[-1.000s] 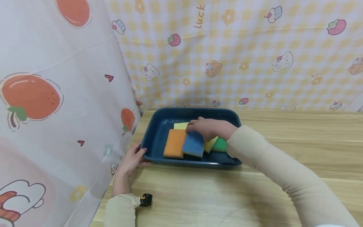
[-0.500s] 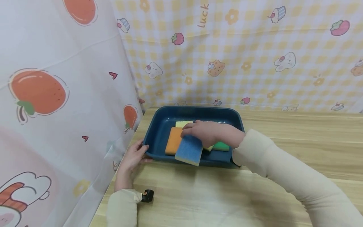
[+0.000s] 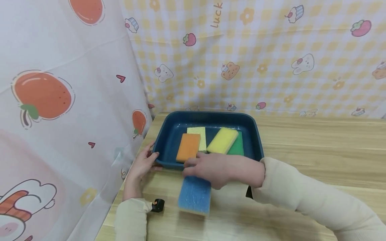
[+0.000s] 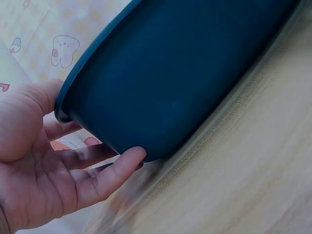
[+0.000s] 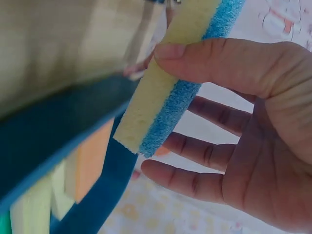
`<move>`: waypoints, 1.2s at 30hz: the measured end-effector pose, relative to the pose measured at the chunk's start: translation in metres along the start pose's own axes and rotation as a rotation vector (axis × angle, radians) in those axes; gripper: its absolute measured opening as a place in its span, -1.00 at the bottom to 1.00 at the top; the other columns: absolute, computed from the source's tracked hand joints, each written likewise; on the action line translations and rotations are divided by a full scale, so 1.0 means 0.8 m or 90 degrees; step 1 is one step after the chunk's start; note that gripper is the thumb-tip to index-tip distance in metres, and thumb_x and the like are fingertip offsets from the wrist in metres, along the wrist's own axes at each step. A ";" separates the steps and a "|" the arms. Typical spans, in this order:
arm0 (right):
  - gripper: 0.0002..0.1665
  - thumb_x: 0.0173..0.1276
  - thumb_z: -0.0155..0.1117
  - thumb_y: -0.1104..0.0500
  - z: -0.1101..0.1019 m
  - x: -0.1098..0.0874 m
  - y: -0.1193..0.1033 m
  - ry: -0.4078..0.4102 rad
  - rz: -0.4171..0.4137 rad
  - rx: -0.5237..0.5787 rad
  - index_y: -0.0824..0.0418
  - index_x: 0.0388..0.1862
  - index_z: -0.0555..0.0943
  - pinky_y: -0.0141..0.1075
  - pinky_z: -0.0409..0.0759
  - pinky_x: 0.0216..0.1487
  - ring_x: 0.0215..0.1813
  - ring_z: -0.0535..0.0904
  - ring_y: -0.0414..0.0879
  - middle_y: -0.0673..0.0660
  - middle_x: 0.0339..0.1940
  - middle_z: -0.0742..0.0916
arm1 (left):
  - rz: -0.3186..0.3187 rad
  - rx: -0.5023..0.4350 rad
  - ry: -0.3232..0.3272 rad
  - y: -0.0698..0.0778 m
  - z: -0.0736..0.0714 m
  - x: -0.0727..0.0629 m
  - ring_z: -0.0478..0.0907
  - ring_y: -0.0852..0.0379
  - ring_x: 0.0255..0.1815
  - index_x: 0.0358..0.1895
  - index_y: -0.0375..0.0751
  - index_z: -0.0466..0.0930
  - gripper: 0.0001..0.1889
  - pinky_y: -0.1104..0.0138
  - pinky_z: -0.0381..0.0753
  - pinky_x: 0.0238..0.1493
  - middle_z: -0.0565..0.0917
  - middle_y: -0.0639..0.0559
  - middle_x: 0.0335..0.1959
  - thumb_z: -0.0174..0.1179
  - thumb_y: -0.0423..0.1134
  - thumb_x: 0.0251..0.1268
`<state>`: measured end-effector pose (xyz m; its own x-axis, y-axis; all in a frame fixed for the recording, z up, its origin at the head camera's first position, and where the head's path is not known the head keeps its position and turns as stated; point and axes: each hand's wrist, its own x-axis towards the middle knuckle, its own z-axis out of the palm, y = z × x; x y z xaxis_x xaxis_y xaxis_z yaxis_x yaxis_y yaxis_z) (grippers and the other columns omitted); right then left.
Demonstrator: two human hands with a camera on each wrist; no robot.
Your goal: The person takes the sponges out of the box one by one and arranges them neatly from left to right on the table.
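Wood tbl (image 3: 307,144), checked cloth (image 3: 271,50) bhd | blue/yel sponge (image 3: 194,197): held over tbl, nr side of tray (image 3: 169,147) | R hand (image 3: 212,169): thumb+fingers pinch it | L hand (image 3: 143,165): grips tray L end | in tray: orange sponge (image 3: 187,147), pale sponge (image 3: 203,139), yel sponge (image 3: 223,140), green sponge (image 3: 238,146)

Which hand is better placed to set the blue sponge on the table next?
Right, I'd say: the right hand pinches the blue sponge, in front of the tray. The left hand is occupied, gripping the tray's left end.
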<state>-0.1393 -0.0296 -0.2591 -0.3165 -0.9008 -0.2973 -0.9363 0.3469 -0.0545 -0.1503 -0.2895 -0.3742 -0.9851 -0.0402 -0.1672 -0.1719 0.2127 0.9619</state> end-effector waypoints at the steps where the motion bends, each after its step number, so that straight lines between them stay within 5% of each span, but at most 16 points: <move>1: -0.16 -0.07 0.37 0.38 0.001 -0.001 -0.004 -0.003 -0.008 -0.004 -0.12 0.20 0.36 -0.33 0.51 -0.12 0.04 0.33 -0.04 -0.05 0.24 0.38 | -0.003 -0.003 0.002 -0.001 0.000 0.000 0.39 -0.31 0.04 0.41 -0.08 -0.07 -0.42 0.05 0.62 -0.29 0.21 -0.41 0.22 -0.16 -0.36 0.34; 15: -0.21 -0.11 0.48 0.22 0.053 0.011 -0.033 -0.031 -0.095 0.005 -0.13 0.14 0.38 -0.50 0.43 -0.24 -0.10 0.34 -0.14 -0.05 0.18 0.43 | -0.011 0.008 0.023 0.002 -0.002 0.004 0.40 -0.28 0.00 0.42 0.03 -0.08 -0.38 0.07 0.63 -0.31 0.24 -0.40 0.14 -0.13 -0.35 0.32; 25: -0.19 -0.14 0.49 0.23 0.086 0.024 -0.037 -0.002 -0.088 -0.005 -0.16 0.12 0.38 -0.46 0.44 -0.43 -0.13 0.34 -0.15 -0.08 0.15 0.43 | -0.021 0.010 0.025 0.002 -0.001 0.002 0.39 -0.29 0.02 0.42 0.04 -0.08 -0.37 0.07 0.63 -0.29 0.23 -0.41 0.16 -0.13 -0.37 0.32; 36: -0.17 -0.16 0.50 0.24 0.100 0.032 -0.039 0.007 -0.087 -0.007 -0.15 0.13 0.38 -0.38 0.48 -0.41 -0.08 0.36 -0.14 -0.08 0.16 0.42 | -0.022 0.007 0.025 -0.003 -0.001 0.004 0.36 -0.31 0.05 0.42 0.06 -0.07 -0.37 0.09 0.63 -0.31 0.24 -0.39 0.17 -0.13 -0.36 0.31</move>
<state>-0.1056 -0.0426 -0.3409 -0.1872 -0.9425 -0.2768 -0.9725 0.2175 -0.0830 -0.1529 -0.2906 -0.3766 -0.9777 -0.0862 -0.1913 -0.2061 0.2219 0.9530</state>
